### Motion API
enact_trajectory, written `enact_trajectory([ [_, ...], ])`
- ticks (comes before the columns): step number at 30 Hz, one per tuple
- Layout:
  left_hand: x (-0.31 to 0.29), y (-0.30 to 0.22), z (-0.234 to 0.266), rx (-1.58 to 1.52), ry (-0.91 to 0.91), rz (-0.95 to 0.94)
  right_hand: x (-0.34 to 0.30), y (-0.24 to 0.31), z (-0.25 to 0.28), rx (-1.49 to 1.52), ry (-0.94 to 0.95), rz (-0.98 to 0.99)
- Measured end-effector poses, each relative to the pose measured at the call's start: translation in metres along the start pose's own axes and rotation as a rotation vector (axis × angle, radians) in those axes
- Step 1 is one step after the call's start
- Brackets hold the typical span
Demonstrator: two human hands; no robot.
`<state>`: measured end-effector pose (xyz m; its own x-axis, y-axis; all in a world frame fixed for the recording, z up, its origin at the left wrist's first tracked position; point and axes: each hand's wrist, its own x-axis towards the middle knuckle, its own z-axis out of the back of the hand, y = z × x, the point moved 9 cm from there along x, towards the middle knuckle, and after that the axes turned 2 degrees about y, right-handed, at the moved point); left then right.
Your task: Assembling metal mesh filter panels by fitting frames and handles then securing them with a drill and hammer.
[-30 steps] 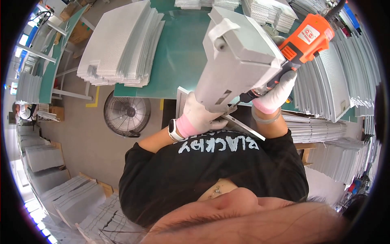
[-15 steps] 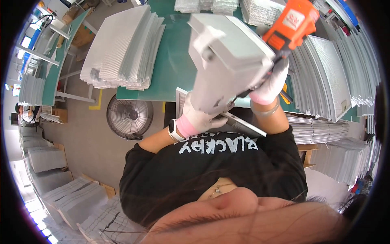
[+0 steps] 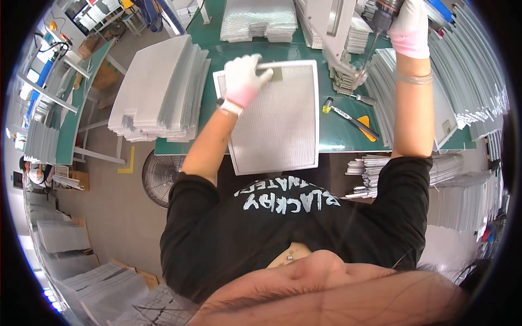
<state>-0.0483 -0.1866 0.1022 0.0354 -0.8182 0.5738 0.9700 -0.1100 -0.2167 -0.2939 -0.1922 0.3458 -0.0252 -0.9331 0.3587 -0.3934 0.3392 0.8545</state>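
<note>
Left of the green table (image 3: 338, 142), one floor fan (image 3: 162, 182); on it, one stack of mesh sheets (image 3: 155, 81). Next, gloved left hand (image 3: 243, 80) — thumb and fingers apart over the top edge of one white-framed mesh panel (image 3: 277, 117), mid-table, near end past the table edge. Then one hammer (image 3: 349, 118), one grey-handled tool (image 3: 364, 99), one orange-yellow tool (image 3: 365, 124). Further right, gloved right hand (image 3: 411, 27) at one power driver (image 3: 384, 15) — fingers cut off, can't tell if clamped.
</note>
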Motion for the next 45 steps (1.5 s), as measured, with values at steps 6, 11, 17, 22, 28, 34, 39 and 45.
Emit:
enact_trajectory([
  [6, 0.000, 0.015, -0.056, -0.142, 0.020, -0.100, 0.020, 0.039, 0.070, -0.613, 0.246, 0.765],
  [11, -0.112, 0.041, -0.004, -0.271, 0.028, -0.003, -0.068, -0.048, 0.158, -1.118, -0.004, 0.958],
  [17, -0.230, 0.050, 0.030, -0.354, -0.036, 0.183, -0.108, -0.270, 0.274, -1.804, 0.503, 0.092],
  [22, -0.304, 0.063, 0.013, -0.672, -0.017, 0.579, -0.080, -0.307, 0.224, -1.676, 0.601, 0.036],
  [28, -0.370, 0.058, -0.050, -1.307, 0.123, 1.151, -0.072, -0.333, 0.025, -1.089, 0.822, 0.191],
  [34, -0.372, 0.049, -0.042, -1.369, 0.154, 1.139, -0.097, -0.404, -0.039, -1.383, 0.981, 0.091],
  [39, -0.380, 0.045, -0.050, -1.396, 0.256, 1.152, -0.100, -0.378, -0.010, -1.173, 0.918, 0.048],
  [45, -0.342, 0.032, -0.065, -1.401, 0.394, 1.145, -0.093, -0.314, 0.102, -1.097, 0.740, 0.081],
])
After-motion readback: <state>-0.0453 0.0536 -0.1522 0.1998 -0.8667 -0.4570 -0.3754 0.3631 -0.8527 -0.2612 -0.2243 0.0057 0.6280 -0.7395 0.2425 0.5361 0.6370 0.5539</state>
